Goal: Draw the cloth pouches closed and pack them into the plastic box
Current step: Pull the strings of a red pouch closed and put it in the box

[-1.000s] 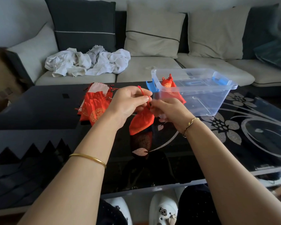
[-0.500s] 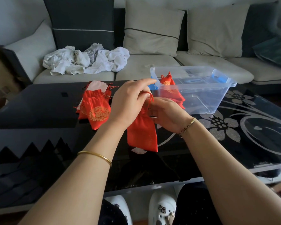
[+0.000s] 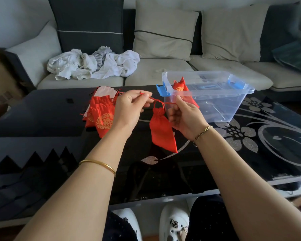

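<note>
While its cords (image 3: 157, 101) are being pulled sideways: red pouch (image 3: 161, 131) is hanging above the table (image 3: 42, 115), mouth gathered.
Left hand (image 3: 129, 108): is pinching one cord.
Right hand (image 3: 186, 117): is pinching the other cord.
Plastic box (image 3: 233, 105): is standing just behind, holding one pouch (image 3: 179, 86).
Other pouches (image 3: 101, 115): are lying left.

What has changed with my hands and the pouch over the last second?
The left hand and right hand have drawn apart, each pinching the drawstring and pulling sideways; the held pouch now hangs with its neck gathered shut. Unchanged: the pile of pouches on the table, the plastic box, the pouch inside it.
</note>
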Demonstrator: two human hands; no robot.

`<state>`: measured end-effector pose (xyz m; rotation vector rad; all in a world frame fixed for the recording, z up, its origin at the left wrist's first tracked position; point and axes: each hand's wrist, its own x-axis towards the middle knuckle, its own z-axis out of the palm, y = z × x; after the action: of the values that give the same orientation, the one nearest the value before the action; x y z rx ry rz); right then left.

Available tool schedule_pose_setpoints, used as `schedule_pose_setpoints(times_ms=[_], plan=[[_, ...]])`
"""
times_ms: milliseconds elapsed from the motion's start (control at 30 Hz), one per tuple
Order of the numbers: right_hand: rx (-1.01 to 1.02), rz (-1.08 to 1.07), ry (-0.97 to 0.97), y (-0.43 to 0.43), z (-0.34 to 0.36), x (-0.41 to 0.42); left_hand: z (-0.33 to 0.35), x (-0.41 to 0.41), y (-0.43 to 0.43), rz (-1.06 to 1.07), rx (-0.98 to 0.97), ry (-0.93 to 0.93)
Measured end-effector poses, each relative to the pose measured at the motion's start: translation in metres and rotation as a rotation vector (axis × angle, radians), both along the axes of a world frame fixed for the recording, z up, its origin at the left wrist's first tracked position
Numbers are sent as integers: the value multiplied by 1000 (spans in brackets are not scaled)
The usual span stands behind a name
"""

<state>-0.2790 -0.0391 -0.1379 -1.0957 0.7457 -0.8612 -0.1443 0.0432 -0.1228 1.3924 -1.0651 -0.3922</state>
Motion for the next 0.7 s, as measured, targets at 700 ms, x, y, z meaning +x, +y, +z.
schedule_pose_setpoints(times_ms=[700], plan=[[225,-52,-315,0,2,4,11,-5,3,-146,254,413]])
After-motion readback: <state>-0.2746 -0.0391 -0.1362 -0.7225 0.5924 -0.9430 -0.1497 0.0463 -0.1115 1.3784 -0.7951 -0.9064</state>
